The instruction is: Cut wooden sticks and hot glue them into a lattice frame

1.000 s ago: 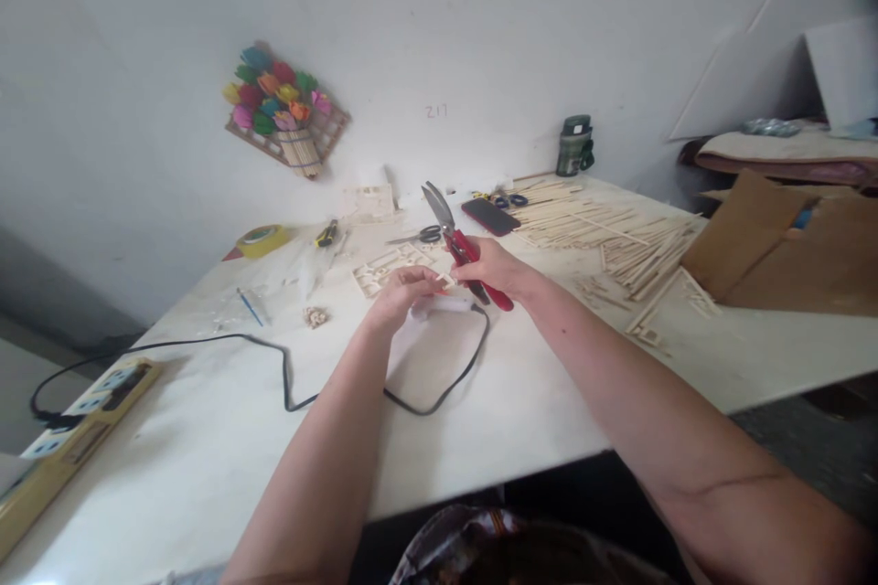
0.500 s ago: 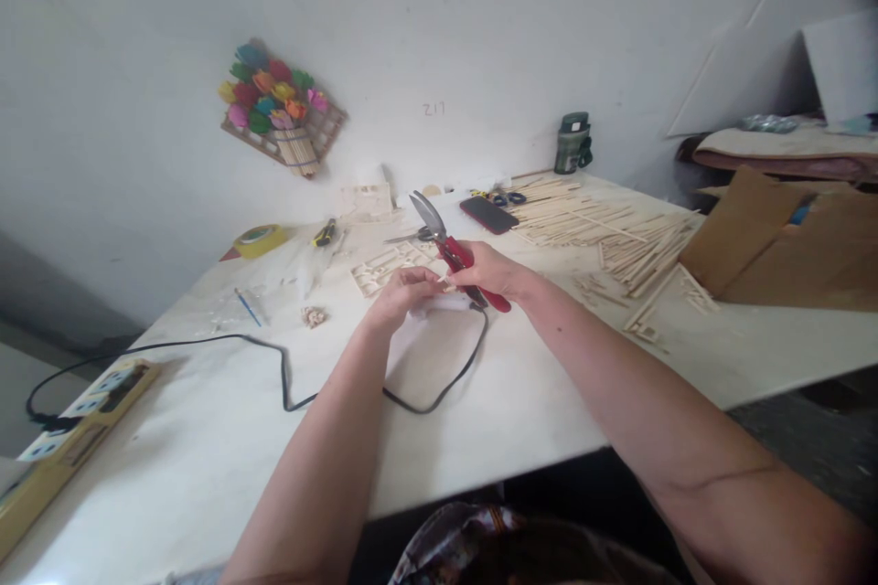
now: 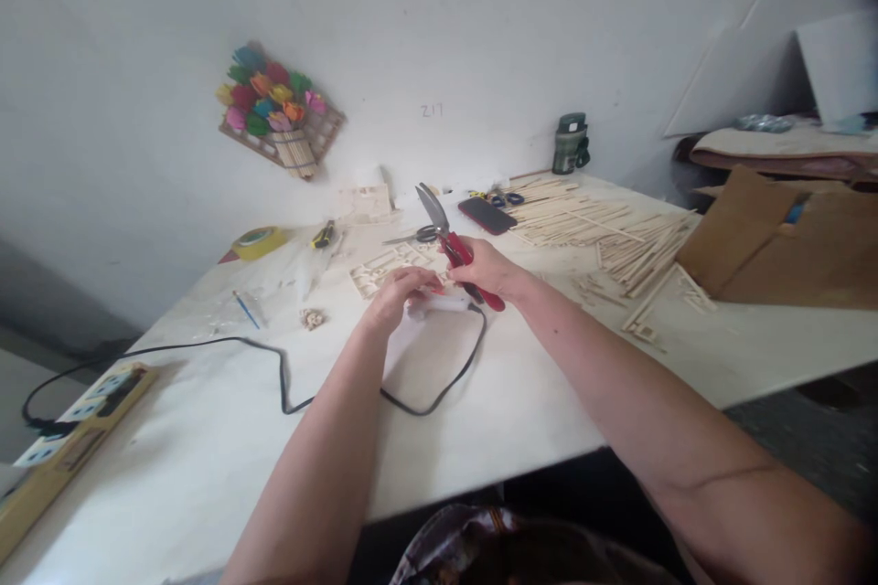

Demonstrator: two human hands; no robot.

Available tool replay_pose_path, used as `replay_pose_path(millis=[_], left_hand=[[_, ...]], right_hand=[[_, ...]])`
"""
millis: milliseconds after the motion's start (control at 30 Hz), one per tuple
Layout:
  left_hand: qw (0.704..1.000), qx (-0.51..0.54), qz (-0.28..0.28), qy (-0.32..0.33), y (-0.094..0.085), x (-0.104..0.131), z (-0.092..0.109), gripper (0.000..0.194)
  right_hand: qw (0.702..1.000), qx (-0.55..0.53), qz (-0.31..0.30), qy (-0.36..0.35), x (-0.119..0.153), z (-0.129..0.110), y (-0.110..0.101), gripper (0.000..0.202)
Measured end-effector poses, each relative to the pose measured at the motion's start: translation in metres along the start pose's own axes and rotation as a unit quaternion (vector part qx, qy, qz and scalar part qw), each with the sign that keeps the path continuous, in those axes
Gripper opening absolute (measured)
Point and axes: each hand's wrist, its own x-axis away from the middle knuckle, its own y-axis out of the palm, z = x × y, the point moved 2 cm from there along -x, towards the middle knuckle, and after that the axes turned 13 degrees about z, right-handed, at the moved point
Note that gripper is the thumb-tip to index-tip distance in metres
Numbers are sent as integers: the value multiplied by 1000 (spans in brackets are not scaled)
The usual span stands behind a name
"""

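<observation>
My right hand (image 3: 484, 267) is closed round red-handled shears (image 3: 492, 299), whose curved metal blades point up and away, slightly apart. My left hand (image 3: 396, 294) is just left of it, fingers bent and partly hidden; what is in them, if anything, I cannot make out. Right under the hands lies a white glue gun (image 3: 449, 303) with a red part showing by my left fingertips and a black cord (image 3: 473, 356) at its right end. Behind my left hand a small wooden stick frame (image 3: 367, 277) rests flat on the table.
Thin wooden sticks (image 3: 569, 212) are spread at the right, beside a cardboard box (image 3: 768, 247). A phone (image 3: 487, 216), black scissors (image 3: 425, 234) and a yellow cutter (image 3: 323, 234) lie behind. Yellow tape (image 3: 259, 242) and a power strip (image 3: 82, 420) are at left; the cord crosses the table.
My left fingertips have moved slightly apart from my right hand, showing the red part of the glue gun. The shears have turned a little more upright in my right hand.
</observation>
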Motion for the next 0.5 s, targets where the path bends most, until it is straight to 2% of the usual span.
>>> replay_pose_path(millis=[200, 400, 500], left_hand=[[998, 8, 42, 46, 1, -2, -1, 26], [996, 55, 54, 36, 1, -1, 2, 42], [995, 23, 86, 36, 0, -2, 1, 37]], right_hand=[[998, 1, 59, -27, -4, 3, 0, 34], [996, -8, 77, -36, -6, 4, 0, 35], [996, -8, 80, -32, -7, 6, 0, 34]])
